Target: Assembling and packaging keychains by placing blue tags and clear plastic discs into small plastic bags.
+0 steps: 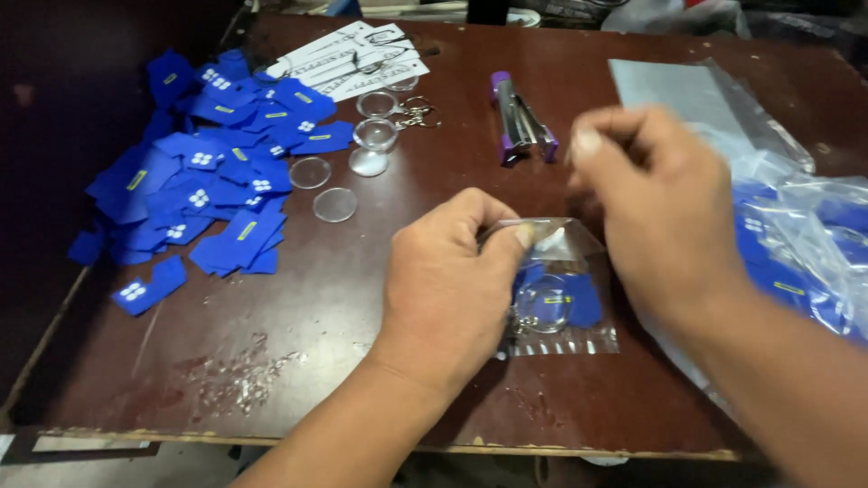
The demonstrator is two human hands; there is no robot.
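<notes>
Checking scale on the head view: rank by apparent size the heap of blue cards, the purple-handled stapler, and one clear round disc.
1. Heap of blue cards, by far the largest.
2. Purple-handled stapler.
3. Clear round disc, smallest.
The stapler lies farther from the camera, yet looks bigger.

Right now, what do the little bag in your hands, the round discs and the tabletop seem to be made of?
The small bag looks like thin clear plastic film: glossy, crinkled, see-through. The round discs look like clear hard plastic, perhaps acrylic, with shiny rims. The tabletop seems dark varnished wood or laminate, worn pale where chipped.
</notes>
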